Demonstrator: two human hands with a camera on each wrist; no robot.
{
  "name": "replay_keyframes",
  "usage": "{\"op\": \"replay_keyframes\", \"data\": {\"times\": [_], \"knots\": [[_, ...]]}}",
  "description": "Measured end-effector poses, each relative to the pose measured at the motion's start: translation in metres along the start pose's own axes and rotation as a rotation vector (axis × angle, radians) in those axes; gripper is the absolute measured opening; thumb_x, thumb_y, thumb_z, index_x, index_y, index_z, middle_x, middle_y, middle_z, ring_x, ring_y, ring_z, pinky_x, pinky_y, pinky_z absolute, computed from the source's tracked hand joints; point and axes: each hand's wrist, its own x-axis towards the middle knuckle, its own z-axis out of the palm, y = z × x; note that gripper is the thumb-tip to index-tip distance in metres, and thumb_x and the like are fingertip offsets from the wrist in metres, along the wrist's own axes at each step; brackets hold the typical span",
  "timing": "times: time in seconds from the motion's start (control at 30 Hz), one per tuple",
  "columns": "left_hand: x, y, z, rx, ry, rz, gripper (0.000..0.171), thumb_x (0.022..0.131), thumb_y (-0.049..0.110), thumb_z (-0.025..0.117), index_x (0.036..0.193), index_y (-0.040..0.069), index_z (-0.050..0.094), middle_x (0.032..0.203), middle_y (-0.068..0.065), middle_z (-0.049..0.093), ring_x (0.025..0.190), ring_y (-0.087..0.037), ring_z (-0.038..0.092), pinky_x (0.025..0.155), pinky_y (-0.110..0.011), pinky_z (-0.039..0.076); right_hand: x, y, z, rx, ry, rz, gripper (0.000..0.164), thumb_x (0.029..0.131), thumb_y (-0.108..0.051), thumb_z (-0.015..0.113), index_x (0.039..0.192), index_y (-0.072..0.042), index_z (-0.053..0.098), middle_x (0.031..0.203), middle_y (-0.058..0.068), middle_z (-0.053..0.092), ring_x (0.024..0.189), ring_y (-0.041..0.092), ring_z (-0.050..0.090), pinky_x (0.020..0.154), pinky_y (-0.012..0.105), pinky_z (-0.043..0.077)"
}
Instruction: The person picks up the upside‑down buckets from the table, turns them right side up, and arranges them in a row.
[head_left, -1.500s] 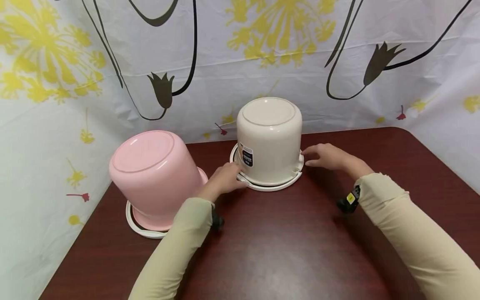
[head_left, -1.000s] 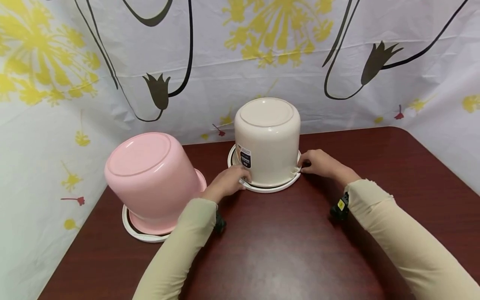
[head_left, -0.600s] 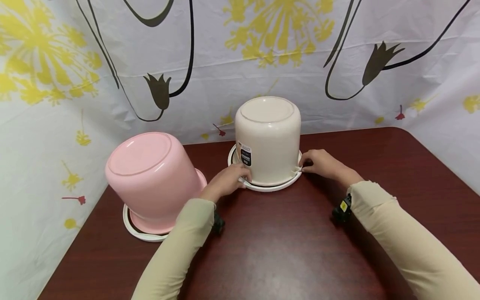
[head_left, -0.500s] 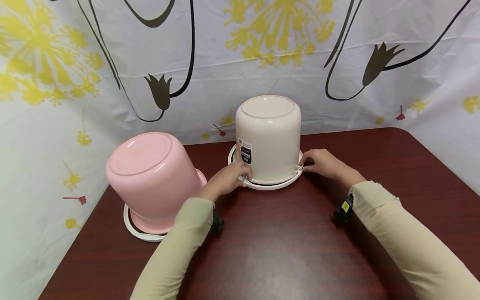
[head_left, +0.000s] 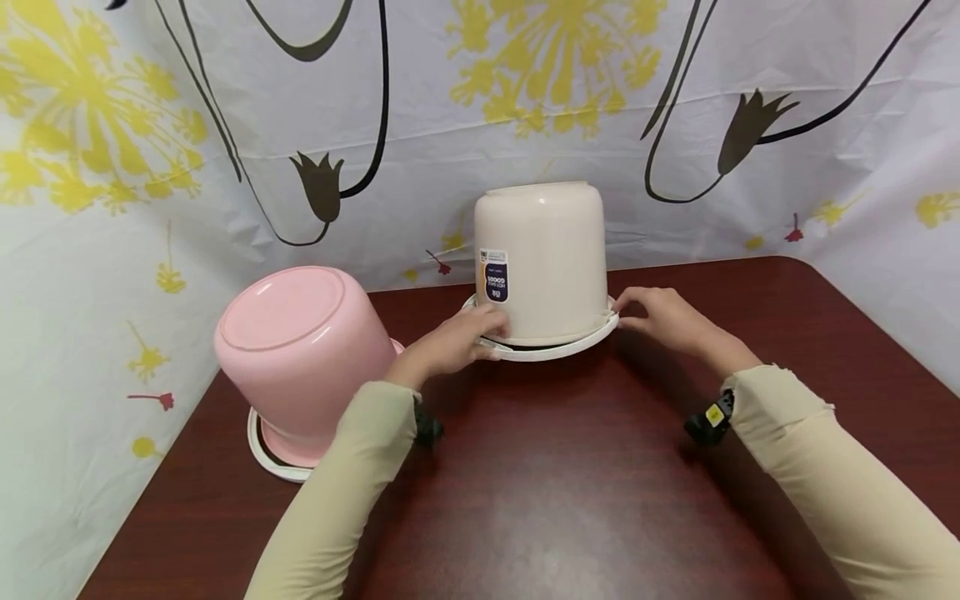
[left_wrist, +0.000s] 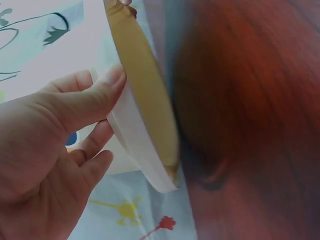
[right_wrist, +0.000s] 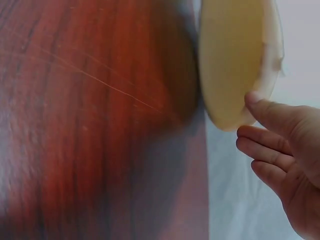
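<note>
A cream plastic bucket (head_left: pixel 540 258), bottom up, leans toward the back wall with its near rim raised off the table. A white band, seemingly its handle (head_left: pixel 551 353), lies along the rim. My left hand (head_left: pixel 468 337) pinches the near-left rim; in the left wrist view the thumb is on the underside and the fingers on the outer side. At the right side, my right hand (head_left: pixel 667 317) holds the rim between thumb and fingers, as the right wrist view shows. The bucket's yellowish hollow inside (right_wrist: pixel 232 60) is partly visible there.
An upside-down pink bucket (head_left: pixel 300 358) stands tilted at the left, near my left forearm, with a white handle (head_left: pixel 258 446) round its rim. The dark red table (head_left: pixel 570 483) ends at a patterned cloth wall (head_left: pixel 420 108) behind both buckets.
My right hand has come in from beside the cream bucket and taken its rim. The bucket's near side has risen, tipping it backward. The pink bucket has stayed in place.
</note>
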Motion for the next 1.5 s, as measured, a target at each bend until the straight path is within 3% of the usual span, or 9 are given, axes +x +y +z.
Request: {"op": "replay_keyframes", "data": {"times": [0.4, 0.63, 0.83, 1.17, 1.33, 1.5], "knots": [[0.011, 0.014, -0.022, -0.248, -0.037, 0.098, 0.023, 0.085, 0.010, 0.065, 0.100, 0.005, 0.047, 0.089, -0.005, 0.045, 0.087, -0.018, 0.043, 0.080, -0.029, 0.037, -0.011, -0.013, -0.036, 0.014, 0.141, -0.014, 0.015, 0.085, -0.007, 0.064, 0.100, -0.010, 0.058, 0.095, 0.007, 0.067, 0.090, 0.023, 0.062, 0.077, 0.041, 0.045], [0.013, 0.023, -0.029, -0.474, -0.046, 0.061, 0.023, 0.088, 0.006, 0.061, 0.104, 0.005, 0.044, 0.091, -0.008, 0.048, 0.083, -0.018, 0.048, 0.070, -0.027, 0.045, -0.012, -0.025, -0.060, -0.029, 0.174, -0.041, 0.014, 0.089, -0.008, 0.060, 0.102, -0.007, 0.057, 0.093, 0.008, 0.067, 0.088, 0.024, 0.062, 0.074, 0.041, 0.045], [0.014, 0.030, -0.034, -0.620, 0.008, 0.070, 0.023, 0.088, 0.002, 0.059, 0.105, 0.003, 0.044, 0.091, -0.010, 0.049, 0.083, -0.018, 0.049, 0.070, -0.029, 0.046, -0.007, -0.035, -0.083, -0.086, 0.183, -0.038, 0.014, 0.090, -0.010, 0.058, 0.104, -0.007, 0.057, 0.090, 0.012, 0.068, 0.087, 0.029, 0.062, 0.073, 0.045, 0.044], [0.018, 0.040, -0.039, -0.888, 0.099, 0.172, 0.016, 0.090, -0.008, 0.047, 0.103, -0.002, 0.040, 0.088, -0.009, 0.042, 0.080, -0.020, 0.042, 0.071, -0.028, 0.037, 0.007, -0.049, -0.115, -0.162, 0.131, -0.053, 0.016, 0.095, -0.015, 0.050, 0.109, -0.008, 0.057, 0.089, 0.012, 0.068, 0.075, 0.026, 0.057, 0.065, 0.041, 0.040], [0.018, 0.046, -0.041, -1.042, 0.171, 0.121, 0.012, 0.092, -0.009, 0.042, 0.101, -0.003, 0.041, 0.089, -0.006, 0.043, 0.078, -0.015, 0.043, 0.071, -0.024, 0.037, 0.016, -0.056, -0.122, -0.218, 0.093, -0.044, 0.020, 0.097, -0.016, 0.046, 0.112, -0.007, 0.056, 0.088, 0.016, 0.065, 0.072, 0.027, 0.056, 0.063, 0.041, 0.040], [0.015, 0.047, -0.040, -1.224, 0.232, 0.057, 0.015, 0.093, -0.007, 0.035, 0.100, 0.004, 0.043, 0.091, -0.007, 0.043, 0.082, -0.014, 0.045, 0.070, -0.024, 0.041, 0.025, -0.060, -0.125, -0.230, 0.135, -0.052, 0.023, 0.097, -0.019, 0.048, 0.107, -0.004, 0.060, 0.075, 0.013, 0.061, 0.064, 0.025, 0.052, 0.060, 0.040, 0.040]]}}
